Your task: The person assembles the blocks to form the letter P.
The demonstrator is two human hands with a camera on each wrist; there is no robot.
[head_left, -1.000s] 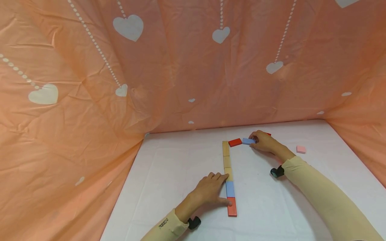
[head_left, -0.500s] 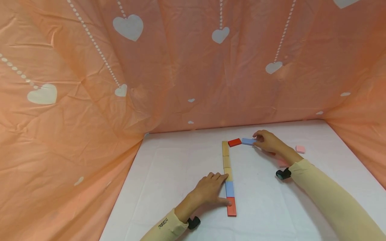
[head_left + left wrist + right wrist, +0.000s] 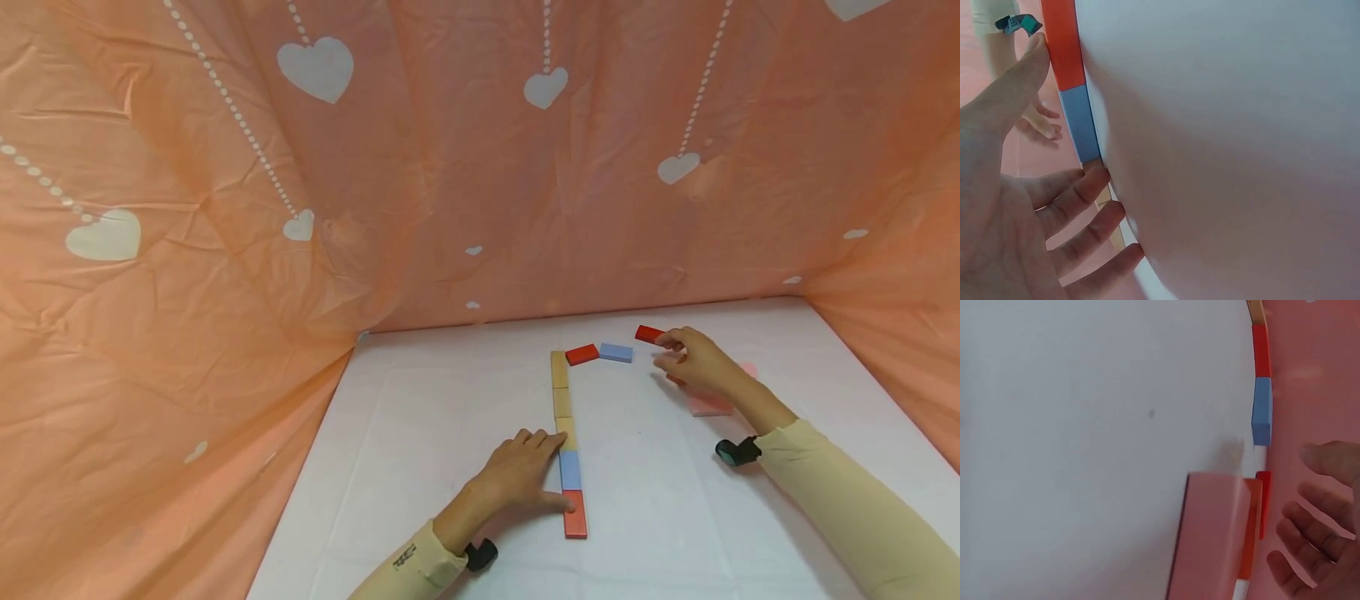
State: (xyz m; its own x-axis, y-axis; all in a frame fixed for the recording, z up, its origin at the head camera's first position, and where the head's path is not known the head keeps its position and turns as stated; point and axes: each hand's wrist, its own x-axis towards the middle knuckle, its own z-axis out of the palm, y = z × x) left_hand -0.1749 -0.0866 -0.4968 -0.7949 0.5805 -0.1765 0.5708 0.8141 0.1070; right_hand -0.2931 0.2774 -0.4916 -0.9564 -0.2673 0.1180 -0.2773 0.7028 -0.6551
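Note:
A straight column of flat blocks lies on the white table: three wooden blocks (image 3: 562, 400), a blue block (image 3: 572, 469) and a red block (image 3: 575, 517). My left hand (image 3: 528, 475) lies flat against its left side, with straight fingers on the wooden part and thumb (image 3: 1022, 75) on the red block (image 3: 1063, 44). At the column's far end a red block (image 3: 582, 354) and a blue block (image 3: 616, 352) lie in a row. My right hand (image 3: 686, 358) hovers just right of them, loosely curled and holding nothing, its fingertips by another red block (image 3: 648, 334).
A pink block (image 3: 708, 406) lies under my right wrist, with a red-orange block (image 3: 1249, 531) beside it. Another pink block (image 3: 750, 369) is mostly hidden behind the hand. Orange heart-print cloth (image 3: 450, 167) walls the table at the back and both sides.
My right hand let go of the far blue block and drew back to the right, uncovering the red block behind it. The left hand and the column stayed still.

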